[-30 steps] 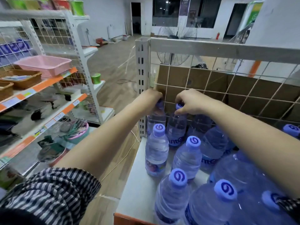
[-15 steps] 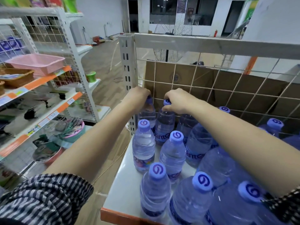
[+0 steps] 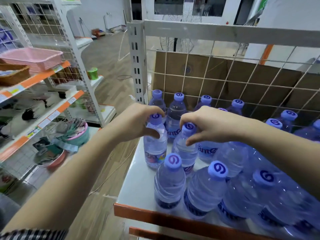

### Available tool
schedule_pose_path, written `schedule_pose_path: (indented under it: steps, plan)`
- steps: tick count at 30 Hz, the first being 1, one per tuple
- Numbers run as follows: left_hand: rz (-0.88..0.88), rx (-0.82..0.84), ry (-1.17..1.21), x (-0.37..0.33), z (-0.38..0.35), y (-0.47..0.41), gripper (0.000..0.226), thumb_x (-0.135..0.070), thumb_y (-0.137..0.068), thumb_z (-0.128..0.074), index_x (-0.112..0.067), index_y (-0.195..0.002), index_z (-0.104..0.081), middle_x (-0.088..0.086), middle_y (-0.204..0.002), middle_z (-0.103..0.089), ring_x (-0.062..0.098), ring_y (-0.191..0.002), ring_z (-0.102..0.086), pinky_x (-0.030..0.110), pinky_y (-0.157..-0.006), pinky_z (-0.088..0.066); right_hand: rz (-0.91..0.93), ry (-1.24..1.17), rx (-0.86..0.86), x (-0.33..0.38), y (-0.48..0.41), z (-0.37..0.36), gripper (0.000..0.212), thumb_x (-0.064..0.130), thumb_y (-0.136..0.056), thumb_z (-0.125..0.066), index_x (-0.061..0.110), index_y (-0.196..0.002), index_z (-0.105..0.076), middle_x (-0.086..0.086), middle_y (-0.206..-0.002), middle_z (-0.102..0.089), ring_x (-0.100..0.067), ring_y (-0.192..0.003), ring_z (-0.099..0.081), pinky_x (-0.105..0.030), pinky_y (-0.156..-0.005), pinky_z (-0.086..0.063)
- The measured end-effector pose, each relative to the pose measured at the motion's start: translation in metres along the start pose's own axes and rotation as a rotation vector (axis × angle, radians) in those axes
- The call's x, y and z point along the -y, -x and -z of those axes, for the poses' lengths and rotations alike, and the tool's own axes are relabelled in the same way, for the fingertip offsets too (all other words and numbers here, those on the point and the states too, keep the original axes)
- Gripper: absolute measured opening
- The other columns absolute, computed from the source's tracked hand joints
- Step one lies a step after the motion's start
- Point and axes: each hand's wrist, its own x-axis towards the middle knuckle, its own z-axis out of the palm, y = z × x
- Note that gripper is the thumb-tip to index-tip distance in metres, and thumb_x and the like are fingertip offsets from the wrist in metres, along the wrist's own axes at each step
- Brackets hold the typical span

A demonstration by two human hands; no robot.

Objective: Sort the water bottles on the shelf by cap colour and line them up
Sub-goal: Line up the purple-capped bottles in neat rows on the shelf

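The right side of the white metal shelf with the orange front edge (image 3: 136, 186) is cut off by the picture edge. The right arm is hiding some of the clear plastic water bottles with purple-blue caps (image 3: 205, 189) there. The near bottles on the right are blurry, and their labels are hard to read. All the caps are looking the same purple-blue in this light, so I cannot tell any colours apart.

The left hand (image 3: 136, 122) is gripping the neck of a small clear bottle (image 3: 155, 146) in the second row from the far side, at the left end. Its fingers (image 3: 152, 110) are curling round under the cap. The right hand (image 3: 207, 125) is pinching the cap of the small bottle just beside it (image 3: 184, 149). Both bottles are standing upright on the shelf.

A moment ago both hands were reaching farther, holding the caps of two bottles against the white wire grid (image 3: 242, 87). Now those far bottles (image 3: 175, 110) are standing free, and the hands are sitting one row nearer.
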Motion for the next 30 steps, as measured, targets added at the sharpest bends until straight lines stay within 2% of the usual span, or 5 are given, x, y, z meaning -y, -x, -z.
schedule_pose_path:
  steps: [6,13,17,26,30]
  plan:
    - [0.043,-0.073,-0.101,0.009,-0.007,-0.024,0.055,-0.043,-0.064,-0.086,-0.015,-0.107,-0.065,0.005,-0.077,-0.063,0.030,-0.072,-0.055,0.035,-0.067,-0.044,-0.030,-0.030,-0.084,-0.007,-0.030,-0.003,0.043,0.043,-0.080,-0.073,0.014,-0.109,-0.060,-0.001,-0.078,-0.056,-0.021,-0.079,-0.053,-0.033,-0.067,-0.041]
    - [0.106,-0.092,-0.130,0.021,-0.004,-0.042,0.058,-0.039,-0.066,-0.085,-0.011,-0.112,-0.065,0.014,-0.088,-0.067,0.035,-0.084,-0.059,0.033,-0.068,-0.037,-0.128,-0.041,-0.153,-0.018,-0.063,-0.003,0.036,0.042,-0.079,-0.075,0.018,-0.088,-0.050,0.007,-0.067,-0.042,-0.021,-0.074,-0.047,-0.030,-0.061,-0.030]
    - [0.123,-0.076,-0.100,0.020,-0.004,-0.039,0.059,-0.038,-0.065,-0.086,-0.011,-0.112,-0.064,0.007,-0.081,-0.060,0.032,-0.081,-0.057,0.032,-0.066,-0.037,-0.151,-0.045,-0.134,-0.015,-0.069,-0.003,0.038,0.043,-0.077,-0.077,0.016,-0.094,-0.055,0.007,-0.070,-0.044,-0.020,-0.075,-0.048,-0.029,-0.064,-0.034]
    - [0.355,-0.196,-0.251,0.023,-0.016,-0.031,0.063,-0.071,-0.066,-0.070,-0.013,-0.081,-0.048,0.005,-0.075,-0.052,0.028,-0.070,-0.044,0.033,-0.060,-0.032,-0.169,-0.057,-0.117,-0.015,-0.064,-0.004,0.040,0.042,-0.078,-0.076,0.015,-0.098,-0.054,0.003,-0.080,-0.050,-0.020,-0.079,-0.050,-0.031,-0.064,-0.034]
    - [0.277,-0.162,-0.039,0.032,-0.005,-0.024,0.041,-0.050,-0.076,-0.075,-0.017,-0.097,-0.062,0.002,-0.092,-0.066,0.024,-0.075,-0.056,0.032,-0.069,-0.041,-0.147,-0.091,-0.141,-0.017,-0.064,-0.008,0.038,0.038,-0.080,-0.075,0.014,-0.103,-0.057,0.002,-0.080,-0.052,-0.022,-0.082,-0.053,-0.031,-0.065,-0.035]
